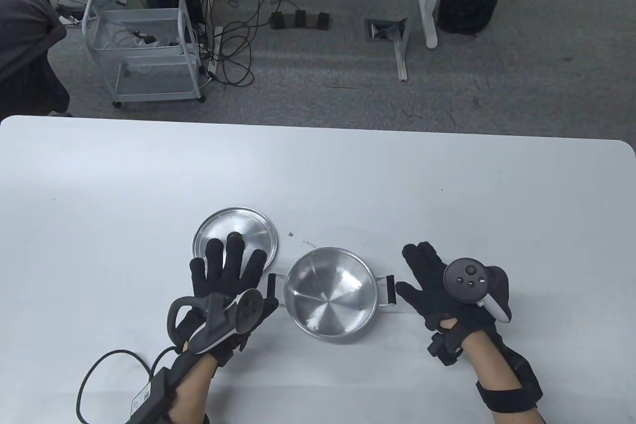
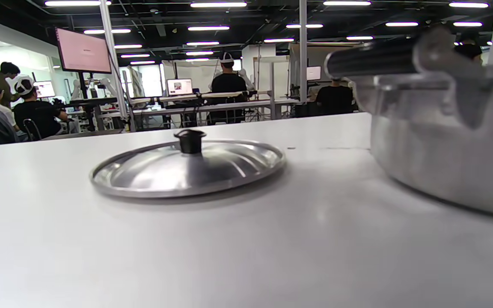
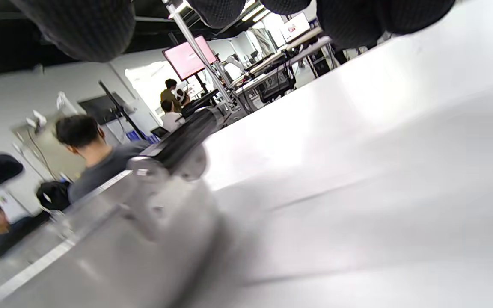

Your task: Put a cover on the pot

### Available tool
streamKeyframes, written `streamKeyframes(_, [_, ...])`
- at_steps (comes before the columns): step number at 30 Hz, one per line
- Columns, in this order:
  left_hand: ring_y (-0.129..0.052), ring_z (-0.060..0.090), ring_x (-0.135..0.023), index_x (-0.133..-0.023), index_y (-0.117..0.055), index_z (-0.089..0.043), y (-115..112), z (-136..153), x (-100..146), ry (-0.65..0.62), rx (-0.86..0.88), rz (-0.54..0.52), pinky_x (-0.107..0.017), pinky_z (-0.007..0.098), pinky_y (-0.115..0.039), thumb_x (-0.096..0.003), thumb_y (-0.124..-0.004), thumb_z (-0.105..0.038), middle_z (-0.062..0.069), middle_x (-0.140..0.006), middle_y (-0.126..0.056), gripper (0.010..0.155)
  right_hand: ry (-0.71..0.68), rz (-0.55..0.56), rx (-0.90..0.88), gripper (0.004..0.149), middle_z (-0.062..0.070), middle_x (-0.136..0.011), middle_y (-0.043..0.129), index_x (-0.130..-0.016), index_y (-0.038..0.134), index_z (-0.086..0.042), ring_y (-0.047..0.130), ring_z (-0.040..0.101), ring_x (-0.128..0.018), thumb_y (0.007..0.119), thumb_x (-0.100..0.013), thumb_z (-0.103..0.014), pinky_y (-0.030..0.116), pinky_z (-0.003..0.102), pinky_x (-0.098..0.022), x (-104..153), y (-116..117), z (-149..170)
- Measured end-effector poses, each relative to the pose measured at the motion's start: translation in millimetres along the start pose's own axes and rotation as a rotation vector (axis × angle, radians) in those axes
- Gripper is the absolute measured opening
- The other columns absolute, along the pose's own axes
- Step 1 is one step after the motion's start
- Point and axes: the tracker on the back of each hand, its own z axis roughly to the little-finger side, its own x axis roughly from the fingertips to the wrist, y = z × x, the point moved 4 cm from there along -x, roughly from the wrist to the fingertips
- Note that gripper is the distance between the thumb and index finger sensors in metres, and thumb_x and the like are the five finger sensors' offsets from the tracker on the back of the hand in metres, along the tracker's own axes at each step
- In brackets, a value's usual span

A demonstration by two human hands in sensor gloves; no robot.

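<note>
We see a steel pot [image 1: 329, 298], uncovered, on a white table [image 1: 99, 185]. Its lid [image 1: 246, 225] lies flat just left of it, knob up. The left hand [image 1: 226, 277] hovers over the lid, fingers spread, grasping nothing. The right hand [image 1: 435, 280], fingers also spread, sits just beside the pot's right handle [image 1: 391, 290].
</note>
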Motion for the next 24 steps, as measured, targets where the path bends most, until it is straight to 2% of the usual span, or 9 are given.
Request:
streamKeyframes(5, [-0.023,0.045,-0.115,-0.111,-0.024,-0.043,8,11,-9,0.056,0.075,-0.003,-0.085,0.067,-0.038,-0.0403,-0.057,-0.074,0.007,-0.122,-0.014,0.083,0.014,0.035,0.143,0.086,0.021,-0.113,0.029,-0.109,0.042,-0.02,0.03,0.059,-0.098,0.075,-0.04,-0.062,0.028,0.075,-0.063,19,1,20])
streamKeyframes(9, [-0.027,0.044,-0.115,-0.11,-0.026,-0.043,18,22,-25,0.111,0.03,0.001,-0.086,0.065,-0.042,-0.0428,-0.062,-0.069,0.007,-0.122,-0.018,0.081,0.062,-0.033,0.133,0.09,0.021,-0.113,0.025,-0.109,0.039,-0.019,0.022,0.059,-0.098,0.074,-0.04,-0.064,0.02,0.076,-0.063,26,12,37])
streamKeyframes(13, [-0.039,0.04,-0.116,-0.109,-0.032,-0.044,18,34,-49,0.169,-0.029,0.053,-0.085,0.061,-0.048,-0.0458,-0.069,-0.06,0.006,-0.122,-0.026,0.075,0.034,-0.023,0.137,0.09,0.022,-0.113,0.025,-0.109,0.039,-0.019,0.022,0.058,-0.099,0.074,-0.039,-0.064,0.02,0.075,-0.063,26,15,31])
streamKeyframes(17, [-0.068,0.03,-0.107,-0.106,-0.041,-0.045,1,32,-83,0.176,-0.164,0.17,-0.081,0.051,-0.064,-0.0455,-0.074,-0.054,0.003,-0.118,-0.049,0.07,0.033,-0.027,0.163,0.089,0.022,-0.113,0.025,-0.109,0.039,-0.019,0.023,0.058,-0.099,0.074,-0.04,-0.063,0.021,0.075,-0.063,25,18,27])
streamKeyframes(21, [-0.083,0.02,-0.095,-0.103,-0.049,-0.045,-27,26,-112,0.174,-0.239,0.287,-0.076,0.045,-0.072,-0.0442,-0.076,-0.054,-0.002,-0.111,-0.064,0.065,0.047,-0.043,0.172,0.088,0.022,-0.113,0.025,-0.108,0.04,-0.019,0.023,0.059,-0.098,0.074,-0.04,-0.062,0.021,0.075,-0.063,25,22,30])
streamKeyframes(24, [-0.091,0.011,-0.086,-0.103,-0.037,-0.046,-34,24,-125,0.179,-0.295,0.275,-0.072,0.039,-0.076,-0.0421,-0.078,-0.056,-0.004,-0.109,-0.064,0.074,0.063,-0.054,0.159,0.088,0.022,-0.113,0.025,-0.109,0.039,-0.019,0.023,0.059,-0.098,0.074,-0.04,-0.062,0.021,0.075,-0.063,25,23,32])
